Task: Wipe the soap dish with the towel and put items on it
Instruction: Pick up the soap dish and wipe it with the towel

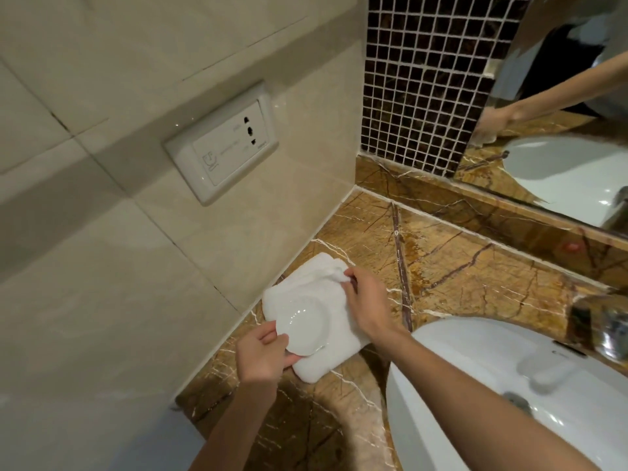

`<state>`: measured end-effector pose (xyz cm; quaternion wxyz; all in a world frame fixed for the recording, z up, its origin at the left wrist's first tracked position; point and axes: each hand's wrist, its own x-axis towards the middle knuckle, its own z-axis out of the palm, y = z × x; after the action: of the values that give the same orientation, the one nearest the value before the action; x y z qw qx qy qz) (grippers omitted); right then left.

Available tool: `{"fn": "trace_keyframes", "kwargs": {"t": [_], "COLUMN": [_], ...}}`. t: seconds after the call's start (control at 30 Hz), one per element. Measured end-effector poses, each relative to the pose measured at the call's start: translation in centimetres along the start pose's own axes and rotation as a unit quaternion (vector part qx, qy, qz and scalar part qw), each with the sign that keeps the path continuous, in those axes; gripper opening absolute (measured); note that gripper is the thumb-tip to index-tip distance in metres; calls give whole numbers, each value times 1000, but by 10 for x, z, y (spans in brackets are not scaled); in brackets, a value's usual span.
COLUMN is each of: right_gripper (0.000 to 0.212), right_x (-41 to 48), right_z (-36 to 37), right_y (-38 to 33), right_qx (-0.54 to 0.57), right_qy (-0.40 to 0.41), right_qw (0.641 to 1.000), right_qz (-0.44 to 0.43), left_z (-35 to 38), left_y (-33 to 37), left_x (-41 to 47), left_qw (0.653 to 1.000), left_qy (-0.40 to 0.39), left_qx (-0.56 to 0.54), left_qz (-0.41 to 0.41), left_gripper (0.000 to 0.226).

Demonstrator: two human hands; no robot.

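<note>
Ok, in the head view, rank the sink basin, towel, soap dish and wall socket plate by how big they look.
Largest to smallest:
1. Sink basin, partly cut off by the frame
2. Towel
3. Wall socket plate, close to the towel, so unsure
4. Soap dish

Marble counter [452,266] under white towel [326,300]

White soap dish [304,326] and towel [326,300]; brown veined marble counter [458,266].

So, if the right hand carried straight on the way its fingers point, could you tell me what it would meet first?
The right hand points up-left, pinching the towel at its far edge. Carrying on, it would cross more towel, then most likely meet the tiled wall; depth is hard to judge.
</note>
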<state>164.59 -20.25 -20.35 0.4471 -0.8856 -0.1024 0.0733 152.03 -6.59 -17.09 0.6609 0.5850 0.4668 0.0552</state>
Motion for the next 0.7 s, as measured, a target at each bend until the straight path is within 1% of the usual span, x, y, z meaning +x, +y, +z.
{"fn": "trace_keyframes", "kwargs": {"t": [0.07,0.1,0.27,0.37,0.43,0.53,0.6,0.7], "right_gripper": [9,10,21,23,24,15,17,15], "right_x": [11,14,-6,-24,-39,-63,-78,-102], "right_z": [0,-1,-5,-29,-47,-72,-93,-129], "right_y": [-1,-1,-8,-5,1,17,30,48], "right_qx": [-7,2,126,190,213,194,173,174], "right_qy": [-28,-26,2,21,16,3,35,93], "right_qw": [1000,1000,992,980,975,975,974,961], "right_qz": [-5,-6,33,47,61,107,140,194], "left_z": [1,3,7,27,45,77,100,133], "left_y": [4,5,14,17,18,15,11,3], "left_x": [-3,-4,-1,-2,-5,-19,-35,-63], "left_qw": [1000,1000,999,996,994,990,984,967], "left_qy": [-11,-19,-41,-54,-65,-109,-148,-209], "left_qx": [-1,-1,9,54,80,67,75,108], "left_qz": [0,2,17,40,48,58,71,96], "left_gripper": [36,37,38,38,39,30,27,28]}}
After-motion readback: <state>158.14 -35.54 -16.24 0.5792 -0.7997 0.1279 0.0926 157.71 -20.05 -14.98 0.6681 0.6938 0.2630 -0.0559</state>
